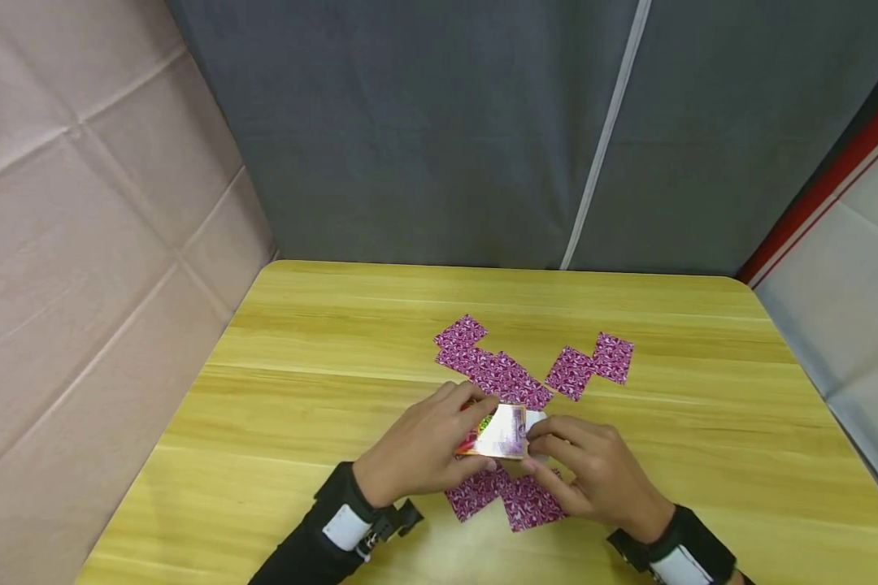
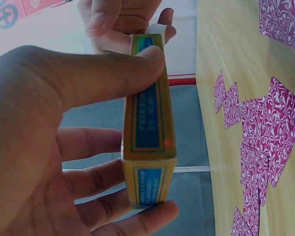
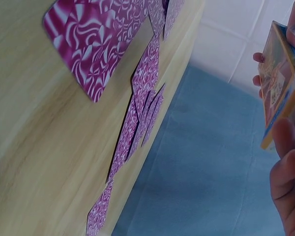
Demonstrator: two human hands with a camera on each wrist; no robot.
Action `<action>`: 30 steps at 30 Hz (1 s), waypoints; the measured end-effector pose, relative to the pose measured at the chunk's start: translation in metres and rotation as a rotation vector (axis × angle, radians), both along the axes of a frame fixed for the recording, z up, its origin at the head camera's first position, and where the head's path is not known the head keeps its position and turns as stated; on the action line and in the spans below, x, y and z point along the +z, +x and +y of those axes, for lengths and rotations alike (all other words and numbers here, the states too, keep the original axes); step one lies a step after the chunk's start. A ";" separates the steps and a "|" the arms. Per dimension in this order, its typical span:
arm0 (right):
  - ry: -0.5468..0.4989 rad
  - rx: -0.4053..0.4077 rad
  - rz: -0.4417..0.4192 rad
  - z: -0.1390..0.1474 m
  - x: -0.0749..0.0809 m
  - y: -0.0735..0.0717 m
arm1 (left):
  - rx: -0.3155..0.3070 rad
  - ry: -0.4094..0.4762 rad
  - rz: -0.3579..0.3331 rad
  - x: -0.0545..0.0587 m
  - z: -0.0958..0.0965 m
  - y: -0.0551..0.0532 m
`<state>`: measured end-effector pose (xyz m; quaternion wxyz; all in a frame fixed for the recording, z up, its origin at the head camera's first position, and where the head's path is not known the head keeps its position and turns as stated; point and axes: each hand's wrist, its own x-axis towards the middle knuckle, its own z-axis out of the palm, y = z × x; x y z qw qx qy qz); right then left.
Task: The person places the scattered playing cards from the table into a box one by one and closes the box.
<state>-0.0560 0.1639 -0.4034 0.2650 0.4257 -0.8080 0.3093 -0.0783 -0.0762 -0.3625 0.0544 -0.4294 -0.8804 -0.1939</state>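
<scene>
A small card box [image 1: 503,432], shiny on its broad face with yellow-edged blue panels along its narrow sides, is held above the table. My left hand [image 1: 426,443] grips its left end, and in the left wrist view the thumb [image 2: 152,56] presses a narrow side. A pale flap [image 2: 156,28] sticks out from the other end. My right hand [image 1: 594,470] has its fingers curled at that end, thumb and fingertips at the flap; the box partly hides them in the left wrist view. Purple-and-white patterned cards [image 1: 532,504] lie below the hands.
More patterned cards lie overlapping in a row [image 1: 493,372] beyond the box. To the right of them are two further cards [image 1: 571,374], corner to corner. The wooden table [image 1: 300,366] ends at a grey curtain [image 1: 424,146], with pale walls on both sides.
</scene>
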 end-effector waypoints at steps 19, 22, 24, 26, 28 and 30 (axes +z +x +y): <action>0.416 -0.210 -0.753 0.035 -0.023 0.010 | 0.081 -0.044 -0.068 -0.003 -0.013 0.000; 0.414 -0.188 -0.796 0.037 -0.031 0.011 | 0.082 -0.040 -0.070 -0.004 -0.013 0.001; 0.405 -0.203 -0.804 0.039 -0.034 0.010 | 0.085 -0.036 -0.070 -0.005 -0.013 0.001; 0.402 -0.225 -0.826 0.041 -0.035 0.009 | 0.087 -0.031 -0.070 -0.005 -0.013 0.000; 0.395 -0.232 -0.860 0.043 -0.034 0.009 | 0.089 -0.030 -0.070 -0.005 -0.013 0.000; 0.389 -0.229 -0.891 0.045 -0.034 0.008 | 0.090 -0.029 -0.069 -0.005 -0.013 0.000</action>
